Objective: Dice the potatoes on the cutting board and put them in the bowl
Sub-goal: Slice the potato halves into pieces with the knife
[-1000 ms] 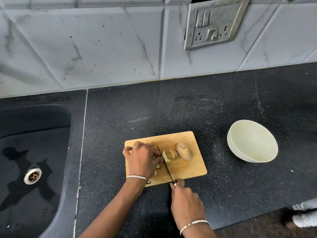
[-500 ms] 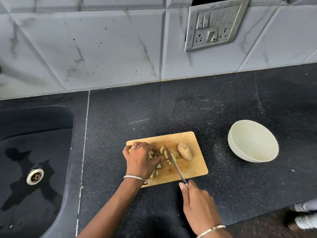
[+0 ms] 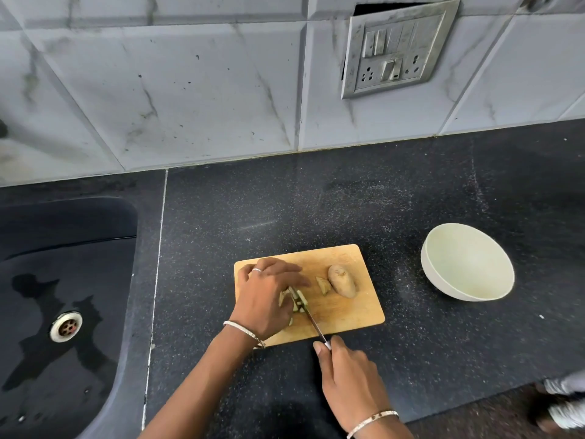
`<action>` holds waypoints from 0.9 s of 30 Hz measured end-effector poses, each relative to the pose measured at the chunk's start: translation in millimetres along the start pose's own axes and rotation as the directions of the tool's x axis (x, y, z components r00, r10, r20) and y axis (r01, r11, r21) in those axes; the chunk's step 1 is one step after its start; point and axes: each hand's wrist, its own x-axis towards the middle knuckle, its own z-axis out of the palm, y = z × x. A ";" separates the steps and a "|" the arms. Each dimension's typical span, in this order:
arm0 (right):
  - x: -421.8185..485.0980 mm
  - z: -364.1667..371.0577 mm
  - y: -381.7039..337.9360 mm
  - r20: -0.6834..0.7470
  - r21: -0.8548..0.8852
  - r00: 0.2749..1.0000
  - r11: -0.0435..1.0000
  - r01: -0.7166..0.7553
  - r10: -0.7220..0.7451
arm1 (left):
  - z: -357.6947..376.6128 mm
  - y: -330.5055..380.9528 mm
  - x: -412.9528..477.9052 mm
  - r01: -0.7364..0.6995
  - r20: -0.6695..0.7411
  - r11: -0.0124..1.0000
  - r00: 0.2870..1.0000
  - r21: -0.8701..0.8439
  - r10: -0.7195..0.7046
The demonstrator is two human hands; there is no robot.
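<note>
Right hand (image 3: 348, 375): nearest, off the board's front edge; its grip is clamped round the handle of a slim steel-bladed knife (image 3: 311, 321), which angles up-left so the blade meets the potato.
Left hand (image 3: 269, 296): arched over the pale cut potato pieces (image 3: 300, 301), grip closed on them just beside the blade, judged to steady them for dicing.
Rectangular wooden cutting board (image 3: 348, 312): carries all the potato; a loose wedge (image 3: 323, 285) touches the whole brown unpeeled potato (image 3: 342, 280), parked right, clear of the blade.
Round off-white bowl (image 3: 468, 261): well apart to the right, holding nothing; nothing blocks the way to it.
Black speckled stone table (image 3: 411, 201): bears board and bowl.
Dark sink (image 3: 63, 280): far left, wet.
Grey metal switch plate (image 3: 399, 49): on the tiled wall beyond.
</note>
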 end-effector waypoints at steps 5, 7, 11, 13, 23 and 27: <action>-0.4 -15.4 3.7 -0.047 -0.101 0.997 0.994 0.052 -0.057 | -2.5 -2.5 4.6 -0.197 0.182 0.970 0.969 0.144 0.169; -1.8 -24.1 4.7 -0.046 -0.114 0.996 0.991 0.075 -0.081 | -2.1 -4.7 8.0 -0.227 0.184 0.961 0.963 0.161 0.197; -8.4 -37.9 9.4 -0.028 -0.114 0.994 0.989 0.098 -0.102 | 0.7 -11.5 8.8 -0.236 0.150 0.951 0.966 0.200 0.209; -13.0 -42.8 13.1 -0.026 -0.114 0.994 0.988 0.105 -0.109 | 1.8 -14.8 7.9 -0.228 0.139 0.948 0.970 0.220 0.201; -20.8 -63.1 51.1 -0.064 -0.034 0.996 0.998 0.059 -0.061 | -3.2 -24.1 7.2 -0.135 0.056 0.969 0.990 0.208 0.126; -16.6 -64.0 59.0 -0.142 0.039 0.989 0.999 0.038 -0.032 | -1.2 -23.1 8.0 -0.113 -0.016 0.972 0.993 0.208 0.119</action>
